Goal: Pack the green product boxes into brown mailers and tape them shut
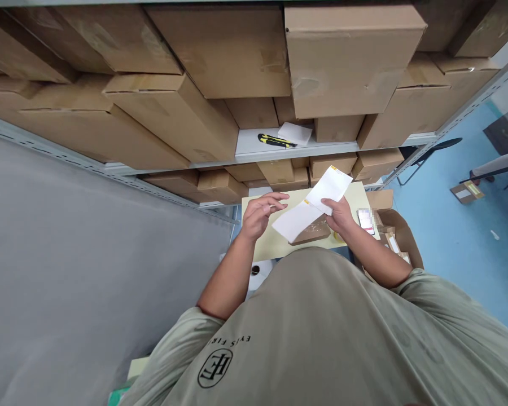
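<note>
- Your right hand (pixel 337 217) is closed in a narrow pinch on a long white paper sheet (pixel 298 217), near the sheet's middle
- Your left hand (pixel 258 217) stands wide open with curled fingers, just beside the sheet's lower edge, and it doesn't appear to grip
- The sheet is held up over a flat pale-yellow board (pixel 275 245); it looks light, thin and floppy, so it will likely sag if you hold only one end, and its long edges look the safest place to take hold
- A flat brown kraft envelope (pixel 311 232) lies on the board, under the sheet
- A small white-and-red printed card (pixel 366 221), partly blurred, lies at the board's right edge
- An open brown cardboard box (pixel 400 237) sits just right of the board, leaving little room on that side
- A stacked wall of brown cardboard cartons (pixel 220 51) on grey metal shelving rises beyond the board, limiting room ahead of you
</note>
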Action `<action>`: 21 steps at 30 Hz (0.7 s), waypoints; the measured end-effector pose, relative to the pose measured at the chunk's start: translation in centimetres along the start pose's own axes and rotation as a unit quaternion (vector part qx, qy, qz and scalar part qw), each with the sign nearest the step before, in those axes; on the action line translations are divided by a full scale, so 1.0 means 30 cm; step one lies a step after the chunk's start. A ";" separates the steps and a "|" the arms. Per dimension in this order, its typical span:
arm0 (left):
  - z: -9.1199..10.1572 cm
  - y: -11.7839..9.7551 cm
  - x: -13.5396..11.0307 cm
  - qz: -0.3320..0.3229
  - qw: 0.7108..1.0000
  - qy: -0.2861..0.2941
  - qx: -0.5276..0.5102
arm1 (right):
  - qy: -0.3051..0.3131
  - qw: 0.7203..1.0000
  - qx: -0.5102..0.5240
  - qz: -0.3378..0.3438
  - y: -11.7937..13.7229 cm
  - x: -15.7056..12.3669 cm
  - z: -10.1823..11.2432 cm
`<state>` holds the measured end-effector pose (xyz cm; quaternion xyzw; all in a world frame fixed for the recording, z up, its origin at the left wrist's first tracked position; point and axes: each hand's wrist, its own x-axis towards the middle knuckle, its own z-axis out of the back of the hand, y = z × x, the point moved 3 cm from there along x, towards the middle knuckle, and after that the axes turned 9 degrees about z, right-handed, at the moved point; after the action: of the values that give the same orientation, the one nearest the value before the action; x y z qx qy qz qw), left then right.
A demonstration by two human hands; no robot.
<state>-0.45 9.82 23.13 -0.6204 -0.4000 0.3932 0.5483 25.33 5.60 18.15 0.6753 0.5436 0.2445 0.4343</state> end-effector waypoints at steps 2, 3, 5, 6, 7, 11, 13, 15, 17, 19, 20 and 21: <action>-0.001 0.018 0.026 0.073 0.996 -0.040 0.029 | 0.003 1.000 -0.003 0.023 0.010 0.007 -0.010; -0.009 0.029 0.041 0.105 0.991 -0.050 0.060 | 0.010 0.999 -0.004 0.032 0.018 0.008 -0.019; -0.044 0.053 0.075 0.153 0.982 -0.029 0.107 | 0.031 0.998 -0.003 0.050 0.034 0.004 -0.044; -0.070 0.065 0.091 0.168 0.979 -0.005 0.112 | 0.044 0.997 0.001 0.058 0.040 0.000 -0.058; -0.101 0.077 0.106 0.179 0.978 0.021 0.105 | 0.056 0.996 0.006 0.062 0.042 -0.005 -0.072; -0.219 0.111 0.141 0.174 0.981 0.066 0.046 | 0.061 0.997 0.024 0.043 -0.005 -0.016 -0.102; -0.253 0.120 0.145 0.167 0.984 0.060 0.030 | 0.039 0.999 0.029 0.016 -0.051 -0.012 -0.094; -0.259 0.121 0.147 0.163 0.984 0.058 0.032 | 0.029 0.999 0.023 -0.005 -0.078 -0.004 -0.074; -0.236 0.113 0.151 0.152 0.984 0.055 0.070 | 0.026 0.999 -0.015 0.010 -0.059 0.007 -0.044; -0.195 0.097 0.160 0.131 0.978 0.046 0.156 | 0.009 0.993 -0.096 0.075 0.012 0.016 -0.010; -0.175 0.088 0.164 0.116 0.969 0.042 0.212 | -0.003 0.982 -0.149 0.118 0.058 0.018 0.003; -0.159 0.079 0.169 0.100 0.958 0.040 0.267 | 0.000 0.967 -0.204 0.149 0.102 0.021 0.009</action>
<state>5.99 12.59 20.94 -0.5031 -0.1940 0.5132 0.6678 27.33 6.00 20.54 0.6459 0.3752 0.4126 0.5214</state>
